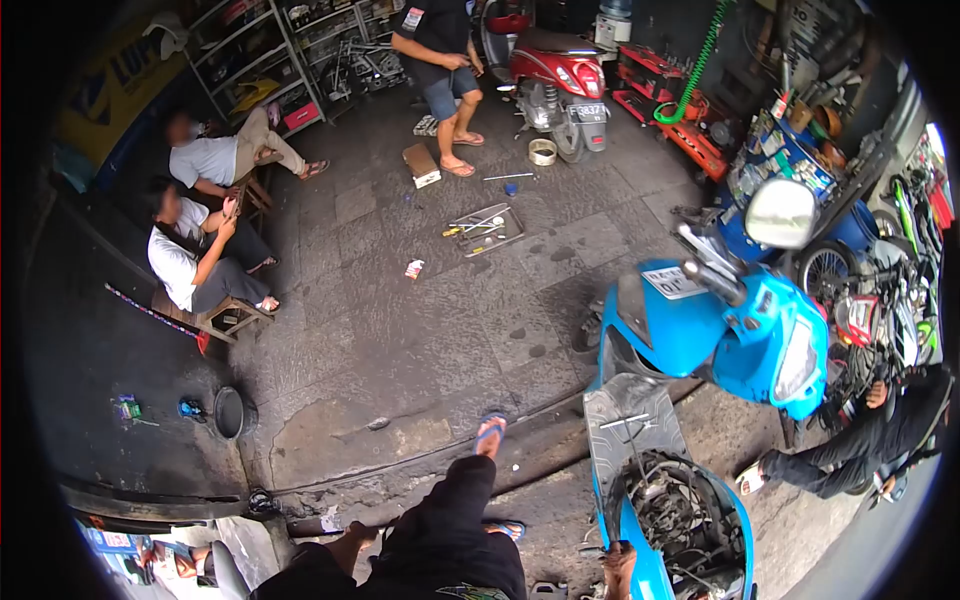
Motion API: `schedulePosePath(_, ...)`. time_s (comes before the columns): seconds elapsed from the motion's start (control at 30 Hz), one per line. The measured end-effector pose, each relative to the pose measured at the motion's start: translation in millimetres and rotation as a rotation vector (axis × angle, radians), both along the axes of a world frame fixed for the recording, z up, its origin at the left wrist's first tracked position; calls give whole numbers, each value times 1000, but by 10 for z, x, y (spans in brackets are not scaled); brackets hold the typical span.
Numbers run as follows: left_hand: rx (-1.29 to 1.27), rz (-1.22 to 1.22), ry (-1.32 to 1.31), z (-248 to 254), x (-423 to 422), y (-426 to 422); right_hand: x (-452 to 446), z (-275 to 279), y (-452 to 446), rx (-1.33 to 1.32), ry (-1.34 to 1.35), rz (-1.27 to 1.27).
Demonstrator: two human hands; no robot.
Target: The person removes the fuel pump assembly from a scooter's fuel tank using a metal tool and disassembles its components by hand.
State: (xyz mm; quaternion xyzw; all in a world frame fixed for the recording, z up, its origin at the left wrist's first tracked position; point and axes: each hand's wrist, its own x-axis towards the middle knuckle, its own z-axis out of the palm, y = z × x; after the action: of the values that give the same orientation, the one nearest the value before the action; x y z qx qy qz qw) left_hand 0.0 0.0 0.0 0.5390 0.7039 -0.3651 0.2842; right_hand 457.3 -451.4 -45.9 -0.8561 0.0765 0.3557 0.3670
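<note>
A blue scooter (660, 325) stands to my right with its seat area open, baring a dark frame and engine parts (690, 515). My right hand (618, 562) is at the edge of its rear side panel, with fingers that look curled around it. A thin metal rod (629, 421) lies on the footboard (632, 400). Beside my dark-trousered legs, my left hand (360, 533) hangs low; its fingers are too small and blurred to read, and nothing is visible in it. My blue sandals (490, 428) are on either side of the floor's step.
A metal tray (495, 230) with tools lies mid-floor, near a box (420, 165) and a round tin (542, 152). Two people sit at left; another stands by a red scooter (560, 70). A person in dark clothes (850, 450) is at right. A black bucket (230, 412) stands left.
</note>
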Motion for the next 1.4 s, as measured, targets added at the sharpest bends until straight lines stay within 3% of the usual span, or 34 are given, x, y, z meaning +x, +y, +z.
schedulePosePath(0.07,-16,65,20,73,278,176,82,136,228,-58,-295,181)
schedulePosePath(0.1,-263,-88,-62,28,313,359,122,668,500,-150,-410,309)
schedulePosePath(0.17,-122,166,-165,-622,323,1044,171,392,1336,49,-329,282)
schedulePosePath(0.2,-91,-184,-209,-721,407,1519,321,1012,2094,-56,-313,389)
schedulePosePath(0.23,-84,-533,-245,-834,489,1853,404,781,2370,-150,-172,244)
schedulePosePath(0.3,-30,-202,-379,-897,665,2542,616,386,2833,-282,-101,159)
schedulePosePath(0.33,121,168,-398,-559,853,2785,830,-89,2980,-217,-209,405)
schedulePosePath(0.37,283,-41,-477,-663,716,3030,973,-159,3258,-147,-453,665)
schedulePosePath(0.43,347,-8,-458,-511,486,3365,1391,-154,4057,-43,-1197,1117)
schedulePosePath(0.5,340,-115,-361,-266,211,3374,1812,-31,4960,-17,-830,1082)
schedulePosePath(0.53,410,247,-275,347,568,3309,1887,452,5678,65,-609,699)
schedulePosePath(0.57,432,350,-3,259,410,3056,2074,519,6191,-68,-334,552)
schedulePosePath(0.6,84,110,-28,403,306,2985,2239,561,6666,-103,-383,622)
schedulePosePath(0.63,-36,77,-54,467,417,2923,2401,454,7081,-15,-352,594)
schedulePosePath(0.7,-116,165,-82,383,1007,2913,2705,51,7893,-99,-287,601)
schedulePosePath(0.73,-94,211,-103,305,1392,3040,2859,-389,8230,-55,-240,546)
schedulePosePath(0.77,-82,243,-125,256,1827,3188,3032,-565,8692,-180,-252,660)
schedulePosePath(0.8,-75,272,-145,180,2226,3376,3166,-915,9021,-126,-196,644)
schedulePosePath(0.93,-81,369,-193,-94,3481,3870,3717,-2732,10261,-132,-366,1004)
schedulePosePath(1.03,-119,431,-174,-297,3993,4111,3942,-3228,11028,-133,-468,1216)
schedulePosePath(1.1,-150,453,-163,-370,4145,4166,4120,-3406,11516,-277,-331,1418)
schedulePosePath(1.23,-191,482,-141,-471,4353,4364,4222,-4068,11788,-401,-448,1620)
schedulePosePath(1.4,-219,508,-124,-448,4476,4374,4315,-4192,11836,-422,-483,1688)
